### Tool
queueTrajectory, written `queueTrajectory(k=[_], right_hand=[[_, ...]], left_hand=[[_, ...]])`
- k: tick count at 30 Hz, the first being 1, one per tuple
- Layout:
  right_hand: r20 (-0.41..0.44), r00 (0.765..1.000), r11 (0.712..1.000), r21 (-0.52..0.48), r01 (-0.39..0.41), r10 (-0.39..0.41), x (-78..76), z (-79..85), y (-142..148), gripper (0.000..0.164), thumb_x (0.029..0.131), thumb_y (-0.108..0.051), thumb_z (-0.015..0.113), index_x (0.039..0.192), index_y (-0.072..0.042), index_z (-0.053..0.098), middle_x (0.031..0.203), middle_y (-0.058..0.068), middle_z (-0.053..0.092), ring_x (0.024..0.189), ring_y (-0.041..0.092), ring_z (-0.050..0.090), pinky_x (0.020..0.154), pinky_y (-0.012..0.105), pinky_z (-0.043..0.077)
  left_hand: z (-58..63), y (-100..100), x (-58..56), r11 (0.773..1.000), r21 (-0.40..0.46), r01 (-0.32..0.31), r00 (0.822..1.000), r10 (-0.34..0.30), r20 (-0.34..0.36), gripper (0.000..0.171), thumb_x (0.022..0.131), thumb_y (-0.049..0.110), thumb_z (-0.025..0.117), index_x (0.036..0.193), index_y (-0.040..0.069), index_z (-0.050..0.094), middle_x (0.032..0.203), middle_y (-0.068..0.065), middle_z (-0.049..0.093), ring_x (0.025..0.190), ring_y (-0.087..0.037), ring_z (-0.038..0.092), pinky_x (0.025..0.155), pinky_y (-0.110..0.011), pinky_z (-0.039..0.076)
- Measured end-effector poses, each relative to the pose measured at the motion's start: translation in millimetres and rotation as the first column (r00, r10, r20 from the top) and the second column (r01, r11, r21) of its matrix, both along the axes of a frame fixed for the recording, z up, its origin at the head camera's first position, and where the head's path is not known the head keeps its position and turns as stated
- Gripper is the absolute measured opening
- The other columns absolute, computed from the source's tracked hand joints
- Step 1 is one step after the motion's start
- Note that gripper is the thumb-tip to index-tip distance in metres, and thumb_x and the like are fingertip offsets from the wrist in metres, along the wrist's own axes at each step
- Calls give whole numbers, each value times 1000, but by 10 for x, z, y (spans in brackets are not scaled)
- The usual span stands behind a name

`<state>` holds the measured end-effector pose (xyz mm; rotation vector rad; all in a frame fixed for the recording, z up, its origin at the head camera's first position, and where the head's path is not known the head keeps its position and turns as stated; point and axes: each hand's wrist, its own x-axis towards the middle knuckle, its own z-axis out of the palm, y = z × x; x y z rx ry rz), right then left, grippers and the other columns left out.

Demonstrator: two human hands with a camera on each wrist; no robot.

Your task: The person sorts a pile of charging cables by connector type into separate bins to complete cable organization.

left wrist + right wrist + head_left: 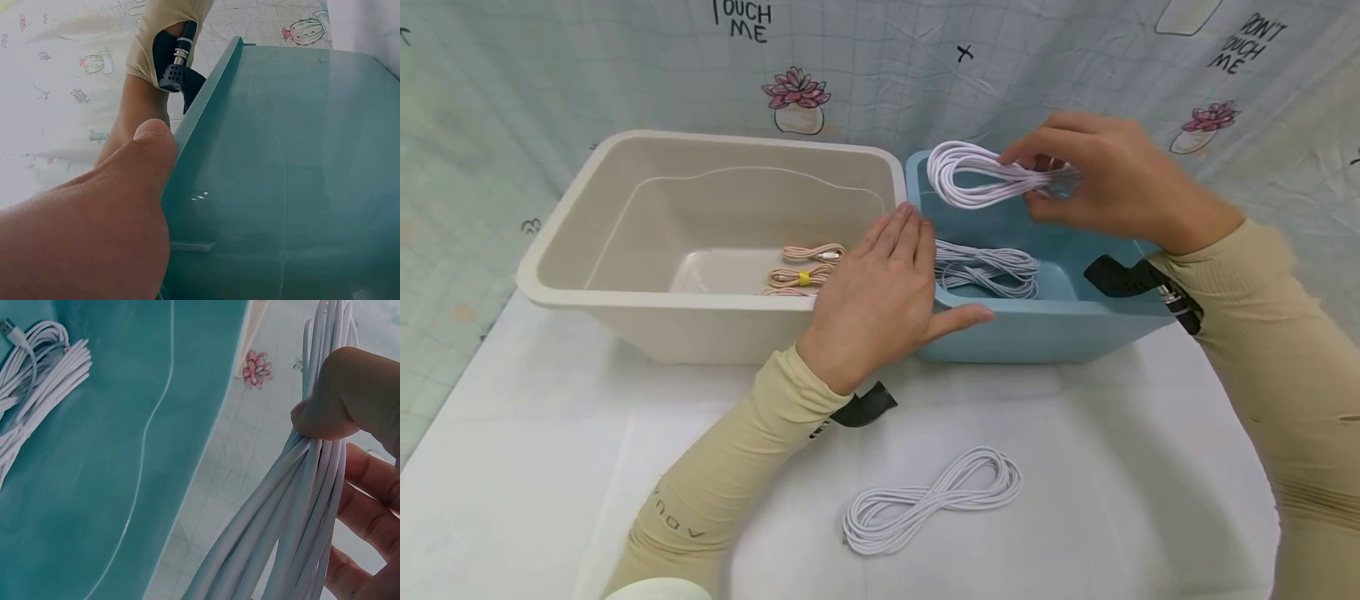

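My right hand [1097, 179] pinches a coiled white cable [973, 175] at its gathered middle, above the blue bin [1037, 333]. In the right wrist view the thumb presses on the strands of that cable [306, 481]. My left hand [883, 292] lies flat with fingers straight across the adjoining rims of the blue bin and the beige bin [700, 329]. More bundled white cable [988, 271] lies inside the blue bin, partly hidden by the left hand; a USB plug [15, 334] shows there. Another coiled white cable [932, 500] rests on the table in front.
Several small peach-coloured cable bundles [805, 271], one with a yellow tie, lie in the beige bin. Both bins stand side by side on a white-covered table [535, 467]. Behind them hangs a printed curtain [880, 75].
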<state>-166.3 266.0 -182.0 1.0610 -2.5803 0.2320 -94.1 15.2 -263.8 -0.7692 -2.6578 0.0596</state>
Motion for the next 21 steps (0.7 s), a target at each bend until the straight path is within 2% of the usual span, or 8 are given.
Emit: queueTrajectory(k=[1,3,5,7,9,12,20,21], right_hand=[[1,1000,1000,3,6,-6,-22,-9,2,51,77,5,83,124,-12,74,110,15,72,94,29,66,87,0,41],[6,1000,1000,6,14,-14,-70,-27,5,51,78,5,83,125,-11,73,110,16,72,95,30,66,90,17,57],[12,1000,1000,12,23,-23,-117,-47,10,51,78,5,83,125,-10,73,109,16,72,95,30,65,88,37,63],[15,1000,1000,13,27,-28,-165,-66,18,51,78,5,83,125,-10,72,109,16,72,95,30,65,87,39,63],[19,999,999,13,35,-35,-210,-83,28,51,78,5,83,125,-11,72,109,15,72,95,29,65,85,25,57],[20,998,999,19,51,-52,-271,-109,41,51,79,3,83,126,-11,72,109,14,72,95,27,64,81,19,49],[63,994,996,15,86,-86,-424,-176,46,53,81,1,80,132,-10,69,110,17,70,98,30,63,83,43,57],[72,993,996,12,91,-92,-441,-182,43,54,82,1,80,133,-10,68,111,18,70,99,31,63,84,49,58]], left_hand=[[-1,0,-1,1000,0,0,1000,0,-1,110,92,87,33,153,-3,45,159,-21,48,155,-31,40,133,-38,26],[-4,-1,-2,1000,3,0,1000,0,-4,110,92,87,33,153,-3,46,159,-21,48,155,-31,40,133,-38,26],[-8,-1,-2,1000,7,0,1000,0,-3,109,92,87,34,153,-3,46,159,-21,48,155,-31,40,133,-39,27],[-7,-1,-3,1000,6,0,1000,0,4,109,92,87,34,154,-2,45,160,-21,47,155,-31,40,133,-39,27],[-6,-1,-3,1000,6,-1,1000,1,12,109,92,87,34,154,-2,45,160,-21,46,156,-31,39,133,-39,27],[0,-2,-3,1000,2,-4,999,4,33,110,92,88,33,155,-2,43,161,-20,45,156,-31,37,133,-39,26],[3,5,4,1000,-5,-13,999,13,43,111,91,89,33,156,0,43,162,-19,44,157,-30,37,133,-39,26],[4,6,4,1000,-7,-14,999,14,42,111,91,89,33,156,0,43,162,-19,44,157,-30,37,133,-39,26]])
